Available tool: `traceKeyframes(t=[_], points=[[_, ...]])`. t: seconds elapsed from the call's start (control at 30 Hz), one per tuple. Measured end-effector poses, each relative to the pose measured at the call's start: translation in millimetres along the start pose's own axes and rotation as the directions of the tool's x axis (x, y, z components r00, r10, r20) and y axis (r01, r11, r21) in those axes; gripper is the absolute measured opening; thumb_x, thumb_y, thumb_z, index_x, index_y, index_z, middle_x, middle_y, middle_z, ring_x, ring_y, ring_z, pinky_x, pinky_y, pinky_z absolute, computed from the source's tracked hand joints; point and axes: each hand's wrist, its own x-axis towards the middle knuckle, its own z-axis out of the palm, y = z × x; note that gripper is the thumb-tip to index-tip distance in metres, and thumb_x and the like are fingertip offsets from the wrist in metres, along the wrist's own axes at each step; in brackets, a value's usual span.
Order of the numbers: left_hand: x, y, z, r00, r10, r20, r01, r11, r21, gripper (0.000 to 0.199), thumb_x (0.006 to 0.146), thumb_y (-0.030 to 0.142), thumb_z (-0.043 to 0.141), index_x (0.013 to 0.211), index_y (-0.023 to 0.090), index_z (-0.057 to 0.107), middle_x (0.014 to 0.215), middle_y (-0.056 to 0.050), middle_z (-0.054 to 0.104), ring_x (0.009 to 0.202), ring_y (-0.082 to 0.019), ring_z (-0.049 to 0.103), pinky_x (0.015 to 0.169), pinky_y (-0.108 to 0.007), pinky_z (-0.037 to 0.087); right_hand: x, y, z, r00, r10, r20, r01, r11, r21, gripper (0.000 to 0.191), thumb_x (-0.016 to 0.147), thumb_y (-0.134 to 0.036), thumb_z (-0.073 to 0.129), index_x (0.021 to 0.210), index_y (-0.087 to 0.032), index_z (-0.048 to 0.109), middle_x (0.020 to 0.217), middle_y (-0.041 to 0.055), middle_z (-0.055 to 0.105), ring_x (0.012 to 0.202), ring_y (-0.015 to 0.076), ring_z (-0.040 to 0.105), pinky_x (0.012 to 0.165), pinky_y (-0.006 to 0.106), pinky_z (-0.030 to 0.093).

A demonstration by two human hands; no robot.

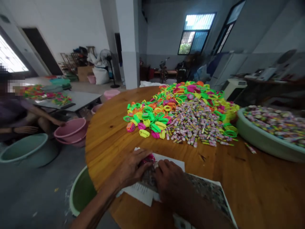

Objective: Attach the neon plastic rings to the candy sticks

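On the round wooden table, my left hand has its fingers bent around a pink item. My right hand is beside it with curled fingers, touching the near side; what its fingertips hold is hidden. Under both hands lie white printed sheets and a dark patterned sheet. Beyond the hands rise a heap of bright green, yellow, orange and pink plastic rings and a pile of small wrapped sticks.
A pale green tub full of wrapped pieces stands at the right. A green basin is below the table's left edge. Farther left, a person sits near pink basins and a grey-green tub.
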Motion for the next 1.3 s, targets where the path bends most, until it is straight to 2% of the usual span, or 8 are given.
traceKeyframes(t=[0.17, 0.33, 0.43, 0.6, 0.77, 0.97, 1.1, 1.3], points=[[-43, -8, -33.2, 0.933, -0.173, -0.315, 0.230, 0.960, 0.156, 0.031, 0.095, 0.037, 0.053, 0.122, 0.024, 0.061, 0.113, -0.007, 0.068, 0.103, -0.022, 0.065, 0.092, -0.037, 0.054, 16, 50, -5, 0.962, 0.268, 0.049, -0.268, 0.963, -0.014, 0.030, 0.101, -0.025, 0.037, 0.085, -0.017, 0.061, 0.085, 0.0052, 0.062, 0.079, 0.0154, 0.059, 0.070, 0.028, 0.036], [-132, -48, -73.3, 0.516, -0.416, -0.749, 0.711, 0.696, 0.104, 0.048, 0.082, 0.057, 0.060, 0.108, 0.017, 0.066, 0.094, -0.008, 0.072, 0.082, -0.026, 0.068, 0.077, -0.038, 0.057, 50, 101, 10, 0.922, 0.386, -0.017, -0.386, 0.916, -0.106, 0.021, 0.094, -0.019, 0.043, 0.103, -0.014, 0.061, 0.100, 0.0125, 0.064, 0.083, 0.0227, 0.063, 0.069, 0.032, 0.038], [-160, -66, -86.2, 0.429, -0.503, -0.751, 0.836, 0.535, 0.119, 0.060, 0.080, 0.064, 0.053, 0.106, 0.012, 0.067, 0.095, -0.013, 0.071, 0.084, -0.030, 0.068, 0.077, -0.043, 0.057, 65, 107, 20, 0.927, 0.375, -0.026, -0.375, 0.918, -0.126, 0.025, 0.086, -0.010, 0.048, 0.107, -0.011, 0.061, 0.101, 0.0151, 0.064, 0.084, 0.0247, 0.064, 0.067, 0.032, 0.039], [-106, -49, -77.4, 0.661, -0.272, -0.699, 0.652, 0.670, 0.355, 0.048, 0.090, 0.048, 0.049, 0.119, 0.012, 0.063, 0.117, -0.017, 0.064, 0.110, -0.030, 0.061, 0.096, -0.044, 0.051, 69, 102, 19, 0.940, 0.338, -0.039, -0.340, 0.928, -0.151, 0.034, 0.081, -0.006, 0.049, 0.113, -0.008, 0.059, 0.100, 0.0164, 0.064, 0.084, 0.0273, 0.065, 0.065, 0.032, 0.038], [11, -32, -44.4, 0.951, -0.219, -0.220, 0.292, 0.871, 0.395, 0.045, 0.094, 0.028, 0.047, 0.138, 0.018, 0.049, 0.133, -0.014, 0.057, 0.118, -0.023, 0.057, 0.103, -0.041, 0.047, 39, 82, -1, 0.956, 0.292, -0.035, -0.293, 0.944, -0.153, 0.029, 0.085, -0.009, 0.046, 0.110, -0.013, 0.060, 0.096, 0.0129, 0.064, 0.080, 0.0245, 0.064, 0.065, 0.032, 0.038], [85, -51, -19.5, 0.976, -0.214, 0.038, 0.182, 0.903, 0.390, 0.041, 0.086, 0.024, 0.057, 0.127, 0.021, 0.060, 0.128, -0.013, 0.058, 0.116, -0.027, 0.056, 0.100, -0.039, 0.047, -37, 37, -16, 0.977, 0.208, 0.047, -0.213, 0.960, 0.183, 0.024, 0.090, -0.012, 0.042, 0.091, -0.021, 0.064, 0.087, 0.0059, 0.063, 0.076, 0.0186, 0.059, 0.068, 0.030, 0.040], [92, -57, -18.0, 0.973, -0.216, 0.077, 0.175, 0.916, 0.360, 0.021, 0.086, 0.028, 0.057, 0.097, 0.018, 0.070, 0.101, -0.012, 0.064, 0.099, -0.026, 0.059, 0.090, -0.038, 0.047, -58, 27, -22, 0.983, 0.174, 0.051, -0.181, 0.952, 0.249, 0.024, 0.087, -0.012, 0.043, 0.096, -0.020, 0.064, 0.096, 0.0081, 0.063, 0.084, 0.0200, 0.058, 0.070, 0.030, 0.043], [79, -42, -21.7, 0.951, -0.308, 0.030, 0.285, 0.910, 0.302, 0.031, 0.087, 0.041, 0.056, 0.074, 0.014, 0.066, 0.073, -0.005, 0.059, 0.070, -0.017, 0.055, 0.063, -0.027, 0.042, -57, 39, -29, 0.975, 0.101, 0.198, -0.144, 0.965, 0.217, 0.038, 0.075, -0.007, 0.048, 0.107, -0.020, 0.063, 0.108, 0.0123, 0.060, 0.089, 0.0241, 0.058, 0.076, 0.036, 0.045]])
